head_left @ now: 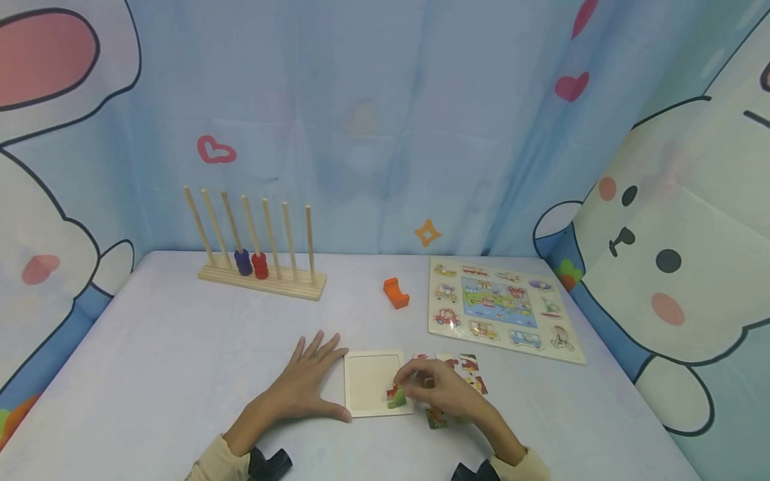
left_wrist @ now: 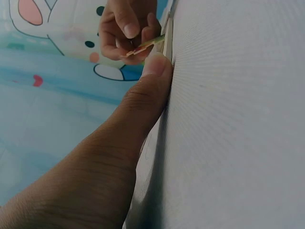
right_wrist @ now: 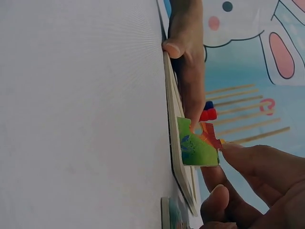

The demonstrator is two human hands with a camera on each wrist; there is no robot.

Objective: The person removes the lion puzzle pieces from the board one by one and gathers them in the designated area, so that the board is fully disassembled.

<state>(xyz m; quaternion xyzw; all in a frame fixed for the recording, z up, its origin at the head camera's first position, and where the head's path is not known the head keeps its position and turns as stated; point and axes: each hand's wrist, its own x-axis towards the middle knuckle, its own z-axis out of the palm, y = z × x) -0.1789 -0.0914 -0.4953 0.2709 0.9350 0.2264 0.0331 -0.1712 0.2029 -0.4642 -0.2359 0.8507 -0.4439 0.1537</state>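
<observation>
A square wooden puzzle tray (head_left: 365, 379) lies on the white table with bare wood showing inside its raised rim. My left hand (head_left: 303, 389) has its fingers spread, thumb and fingertips at the tray's left edge. Over the tray's lower right corner, my right hand (head_left: 442, 389) pinches a green and red puzzle piece (right_wrist: 198, 148). The right wrist view shows that piece tilted up, its cut-out facing the left hand. Several loose puzzle pieces (head_left: 469, 363) lie right of the tray, partly hidden under the right hand.
At the back left stands a wooden peg rack (head_left: 289, 286) carrying blue beads (head_left: 243, 262) and red beads (head_left: 260, 266). An orange block (head_left: 396, 293) lies at the back middle. A picture puzzle board (head_left: 505, 308) with vehicles is at the back right. A printed curtain (head_left: 361, 133) hangs behind.
</observation>
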